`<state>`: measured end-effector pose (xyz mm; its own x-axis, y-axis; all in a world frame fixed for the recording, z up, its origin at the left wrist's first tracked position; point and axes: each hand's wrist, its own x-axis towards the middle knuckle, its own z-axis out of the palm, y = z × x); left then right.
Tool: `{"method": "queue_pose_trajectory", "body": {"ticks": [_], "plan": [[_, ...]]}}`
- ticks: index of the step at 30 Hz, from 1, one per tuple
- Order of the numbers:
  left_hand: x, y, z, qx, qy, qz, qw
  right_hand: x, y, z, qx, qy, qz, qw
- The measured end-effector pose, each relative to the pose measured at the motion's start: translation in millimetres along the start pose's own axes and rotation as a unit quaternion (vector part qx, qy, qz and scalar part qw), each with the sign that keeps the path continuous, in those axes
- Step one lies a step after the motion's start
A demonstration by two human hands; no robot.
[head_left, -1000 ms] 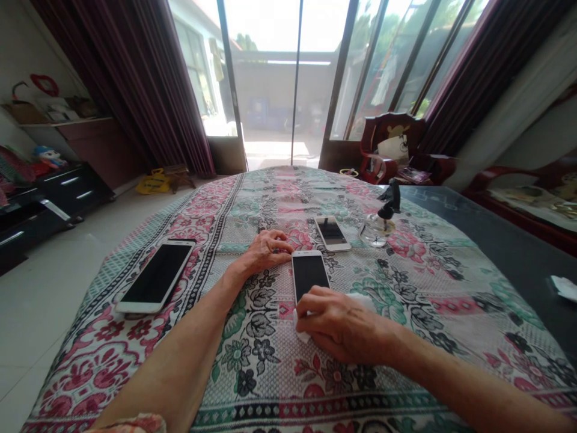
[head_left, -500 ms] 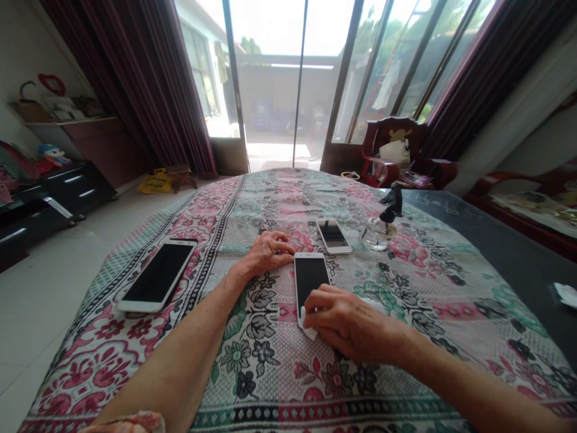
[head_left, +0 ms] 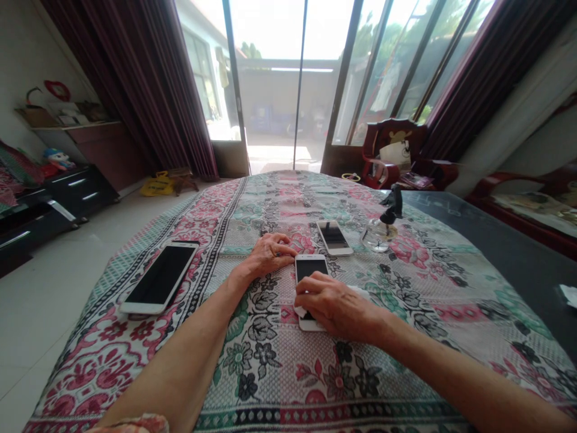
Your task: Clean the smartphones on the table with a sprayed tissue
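Note:
A white smartphone (head_left: 311,266) with a dark screen lies face up on the patterned tablecloth in front of me. My right hand (head_left: 336,304) is closed on a white tissue (head_left: 360,292) and presses it against the phone's screen, covering the middle of it. Parts of the tissue stick out under the fingertips and behind the hand. My left hand (head_left: 270,252) rests on the cloth with fingers spread, its fingertips at the phone's upper left corner. Just beyond lies a smaller white phone (head_left: 333,237). On the left is a larger white phone (head_left: 160,278) on top of something dark.
A clear spray bottle (head_left: 380,233) with a black nozzle stands right of the smaller phone. The tablecloth (head_left: 252,385) covers the table to its rounded far edge. A dark surface (head_left: 451,210) adjoins on the right, with a white scrap (head_left: 570,294) on it.
My right hand has moved the tissue up the phone, from its lower left corner to the middle of the screen. My left hand stays at the phone's upper corner.

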<state>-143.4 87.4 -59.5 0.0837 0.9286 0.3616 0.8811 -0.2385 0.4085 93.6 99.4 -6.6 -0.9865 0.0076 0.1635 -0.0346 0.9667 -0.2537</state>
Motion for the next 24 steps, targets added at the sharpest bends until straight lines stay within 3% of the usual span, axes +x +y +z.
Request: {"method": "queue_pose_trajectory", "body": {"ticks": [6, 14, 24], "plan": [[-0.2, -4.5, 2.4, 0.003, -0.007, 0.014, 1.0, 7.4, 21.0, 2.7, -0.012, 0.044, 0.004, 0.999], [0.8, -5.8, 4.5, 0.02, -0.018, 0.015, 1.0, -3.1, 0.8, -0.2, -0.027, 0.002, 0.005, 1.0], [-1.2, -0.8, 1.1, 0.021, -0.011, 0.008, 1.0, 25.8, 47.7, 0.8, -0.039, 0.062, 0.007, 0.997]]}}
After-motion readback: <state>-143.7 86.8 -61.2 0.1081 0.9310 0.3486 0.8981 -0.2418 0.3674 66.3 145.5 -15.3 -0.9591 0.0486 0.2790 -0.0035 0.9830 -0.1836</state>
